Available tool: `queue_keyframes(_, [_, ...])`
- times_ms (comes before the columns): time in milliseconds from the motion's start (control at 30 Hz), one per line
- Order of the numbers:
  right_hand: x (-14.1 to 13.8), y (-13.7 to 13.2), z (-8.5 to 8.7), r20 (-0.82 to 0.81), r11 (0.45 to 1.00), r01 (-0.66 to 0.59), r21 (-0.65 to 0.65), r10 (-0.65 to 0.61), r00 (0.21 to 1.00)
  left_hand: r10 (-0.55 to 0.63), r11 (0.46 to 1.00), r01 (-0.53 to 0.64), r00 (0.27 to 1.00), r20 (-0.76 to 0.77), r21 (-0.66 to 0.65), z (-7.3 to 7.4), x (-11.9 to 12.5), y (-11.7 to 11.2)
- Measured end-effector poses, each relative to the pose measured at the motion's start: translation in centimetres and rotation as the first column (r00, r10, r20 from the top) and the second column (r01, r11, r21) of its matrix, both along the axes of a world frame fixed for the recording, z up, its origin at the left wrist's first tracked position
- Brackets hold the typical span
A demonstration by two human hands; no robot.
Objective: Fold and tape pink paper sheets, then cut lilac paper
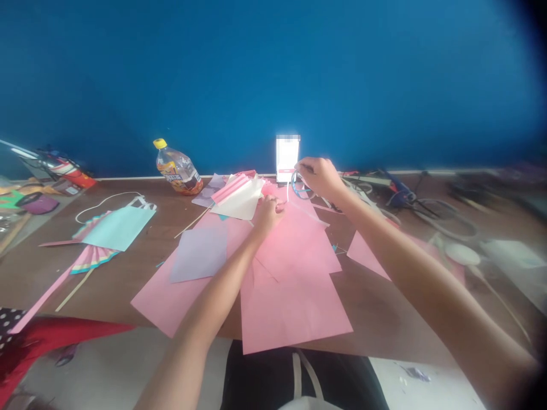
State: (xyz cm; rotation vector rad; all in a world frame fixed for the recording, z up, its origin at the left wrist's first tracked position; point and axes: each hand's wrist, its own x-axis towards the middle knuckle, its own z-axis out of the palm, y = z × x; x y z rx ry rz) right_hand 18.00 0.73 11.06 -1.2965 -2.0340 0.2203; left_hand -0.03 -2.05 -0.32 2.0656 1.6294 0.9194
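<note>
Large pink paper sheets (pixel 294 296) lie spread over the brown table (pixel 376 313) in front of me. My left hand (pixel 267 212) rests on the pink paper near its far edge, fingers curled and pinching a small pink piece beside a folded pink and cream fan (pixel 239 193). My right hand (pixel 318 176) reaches further back, fingers closed around the blue handles of a pair of scissors (pixel 301 189). A lit phone (pixel 287 158) stands upright against the wall just behind that hand.
A lilac sheet (pixel 200 253) lies on the pink paper. A light blue paper with a striped fan (pixel 113 228) sits at left. A yellow-capped bottle (pixel 177 169) lies by the blue wall. Cables and tools (pixel 405 196) clutter the right side.
</note>
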Motion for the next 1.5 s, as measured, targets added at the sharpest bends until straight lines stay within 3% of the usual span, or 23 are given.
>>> queue_keyframes(300, [-0.5, 0.0, -0.2, 0.003, 1.0, 0.011, -0.016, -0.011, 1.0, 0.017, 1.0, -0.017, 0.999, -0.037, 0.016, -0.5, -0.1, 0.3])
queue_keyframes(800, [1.5, -4.6, -1.0, -0.034, 0.999, -0.011, -0.046, 0.01, 0.999, 0.004, 1.0, -0.006, 0.994, -0.112, -0.013, -0.2, 0.0, 0.3])
queue_keyframes(1000, [2.6, -6.0, -1.5, -0.021, 0.993, 0.019, -0.114, -0.022, 1.0, 0.001, 0.999, -0.006, 0.99, -0.141, -0.036, -0.2, 0.1, 0.5])
queue_keyframes(1233, [3.8, -7.1, -2.6, -0.026, 0.989, 0.035, -0.143, -0.039, 0.999, -0.043, 0.999, 0.04, 0.987, -0.155, -0.025, 0.1, 0.3, 0.3])
queue_keyframes(1500, [4.1, -7.5, -2.7, 0.012, 0.989, 0.07, -0.132, -0.07, 0.998, -0.029, 0.999, 0.031, 0.993, -0.111, 0.016, -0.2, 0.2, 0.4])
